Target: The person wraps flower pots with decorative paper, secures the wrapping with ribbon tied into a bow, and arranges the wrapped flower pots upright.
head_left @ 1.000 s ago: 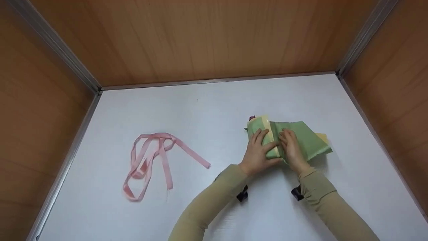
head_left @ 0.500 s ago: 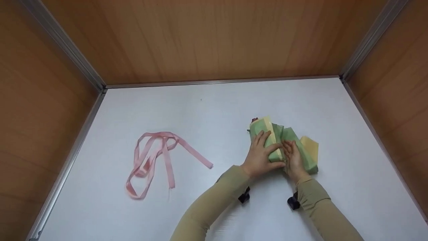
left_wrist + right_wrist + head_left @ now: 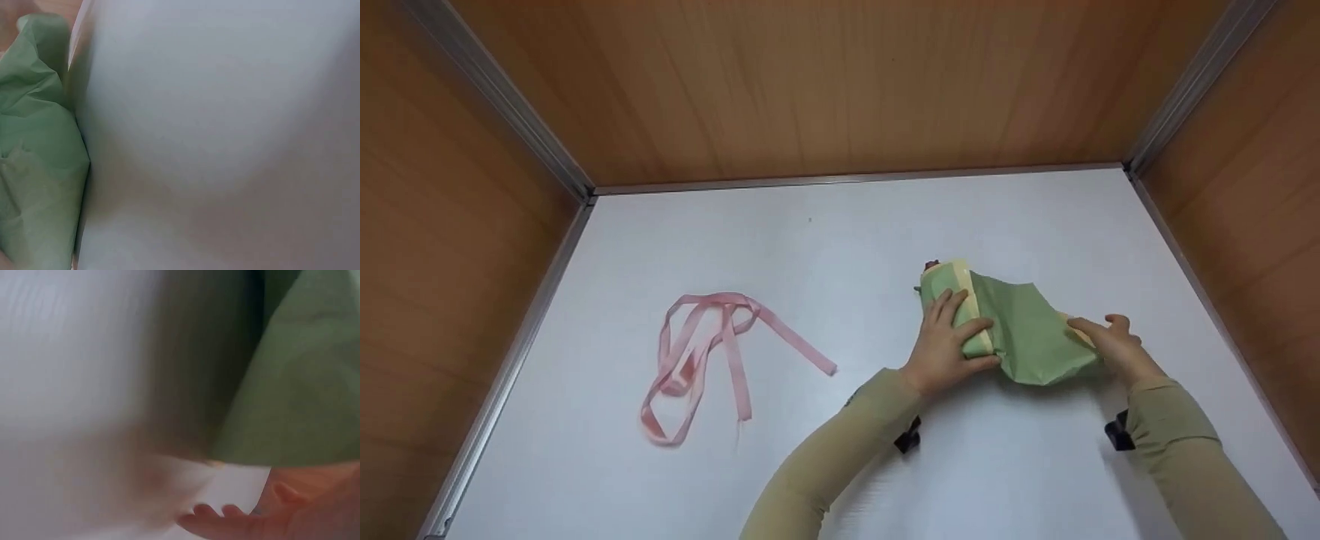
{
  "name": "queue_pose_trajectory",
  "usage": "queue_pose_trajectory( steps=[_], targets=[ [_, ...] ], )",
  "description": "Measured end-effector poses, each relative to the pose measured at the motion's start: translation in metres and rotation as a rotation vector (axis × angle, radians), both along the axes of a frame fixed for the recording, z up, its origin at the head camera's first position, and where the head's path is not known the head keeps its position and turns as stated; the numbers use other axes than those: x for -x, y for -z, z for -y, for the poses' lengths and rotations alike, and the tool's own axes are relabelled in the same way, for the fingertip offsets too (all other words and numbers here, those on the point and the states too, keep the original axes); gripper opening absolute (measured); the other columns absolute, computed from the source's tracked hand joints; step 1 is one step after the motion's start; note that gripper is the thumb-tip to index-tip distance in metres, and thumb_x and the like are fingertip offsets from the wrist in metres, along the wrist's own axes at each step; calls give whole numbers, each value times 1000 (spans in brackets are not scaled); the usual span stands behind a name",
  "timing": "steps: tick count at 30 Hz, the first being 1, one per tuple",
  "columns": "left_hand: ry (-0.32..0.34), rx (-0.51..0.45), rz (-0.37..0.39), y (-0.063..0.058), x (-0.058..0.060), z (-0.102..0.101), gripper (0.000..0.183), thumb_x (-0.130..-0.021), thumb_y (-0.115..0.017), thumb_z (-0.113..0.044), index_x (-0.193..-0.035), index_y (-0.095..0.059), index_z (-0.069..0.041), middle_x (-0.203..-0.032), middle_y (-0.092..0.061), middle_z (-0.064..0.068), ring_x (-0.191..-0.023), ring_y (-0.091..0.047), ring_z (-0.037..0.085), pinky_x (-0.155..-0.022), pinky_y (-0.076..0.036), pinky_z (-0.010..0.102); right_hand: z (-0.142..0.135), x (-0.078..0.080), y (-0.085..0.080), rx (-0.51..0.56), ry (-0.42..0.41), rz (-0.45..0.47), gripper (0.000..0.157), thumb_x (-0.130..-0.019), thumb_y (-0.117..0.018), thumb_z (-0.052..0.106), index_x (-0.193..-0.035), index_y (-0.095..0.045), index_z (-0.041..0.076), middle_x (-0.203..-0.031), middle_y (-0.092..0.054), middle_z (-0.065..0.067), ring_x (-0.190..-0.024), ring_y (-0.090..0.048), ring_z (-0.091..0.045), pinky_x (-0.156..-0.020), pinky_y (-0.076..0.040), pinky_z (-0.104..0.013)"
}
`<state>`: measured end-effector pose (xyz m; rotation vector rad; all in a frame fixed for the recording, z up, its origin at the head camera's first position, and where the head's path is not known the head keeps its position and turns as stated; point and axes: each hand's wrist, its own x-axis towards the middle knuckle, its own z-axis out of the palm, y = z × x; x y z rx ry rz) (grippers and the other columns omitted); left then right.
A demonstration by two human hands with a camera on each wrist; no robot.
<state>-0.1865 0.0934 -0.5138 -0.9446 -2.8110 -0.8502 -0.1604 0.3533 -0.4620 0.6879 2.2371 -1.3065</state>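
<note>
Green wrapping paper [image 3: 1027, 337] with pale yellow edging [image 3: 961, 277] is partly rolled into a bundle on the right half of the table. A small dark red tip [image 3: 932, 265] pokes out of its far end; the rest is hidden inside. My left hand [image 3: 941, 351] presses on the rolled part with spread fingers. At the loose right end, my right hand [image 3: 1121, 351] is beside the paper's yellow edge, with its index finger touching or very near it. In the right wrist view, the right hand's fingers [image 3: 242, 524] are extended below the paper's edge.
A long pink ribbon [image 3: 736, 360] lies in loose loops on the white table [image 3: 810, 262], to the left. Wooden panels [image 3: 840, 90] with metal edging enclose the table at the back and both sides.
My right hand has moved away from the bundle to the right. The loose paper, gathered up half a second ago, is spread out to the right again. My left hand has stayed in place.
</note>
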Motion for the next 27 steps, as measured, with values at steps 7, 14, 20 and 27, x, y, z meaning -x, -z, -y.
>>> queue_pose_trajectory(
  steps=[7,14,20,27],
  targets=[
    [2,7,7,-1,-1,-2,55,-80,-65,-59,-127,-58,-31,-151,-29,9,-143,-18,31,-115,-18,52,-13,-1,3,336,33,90,103,-93,-52,41,-140,31,2,-144,-8,-29,-121,-38,-27,-89,-51,-31],
    [7,73,-36,-1,-2,-6,53,-81,-63,-59,-126,-59,-31,-150,-30,10,-143,-20,31,-114,-20,52,1,9,-14,234,-14,50,94,-94,-50,34,-145,20,-1,-149,-4,-33,-105,-48,-19,-85,-53,-28],
    [12,106,-60,1,-3,-10,52,-82,-60,-61,-126,-58,-32,-150,-29,9,-143,-21,31,-114,-22,51,28,17,-34,34,-187,-54,87,-93,-45,30,-145,15,-5,-143,-13,-40,-124,-38,-46,-81,-55,-40],
    [15,107,-71,2,-3,-13,52,-82,-61,-61,-125,-59,-32,-150,-31,10,-142,-22,31,-113,-23,50,31,23,-35,-183,-282,-37,56,-91,-48,26,-123,-40,-19,-117,-46,-31,-97,-55,-32,-71,-57,-38]
  ],
)
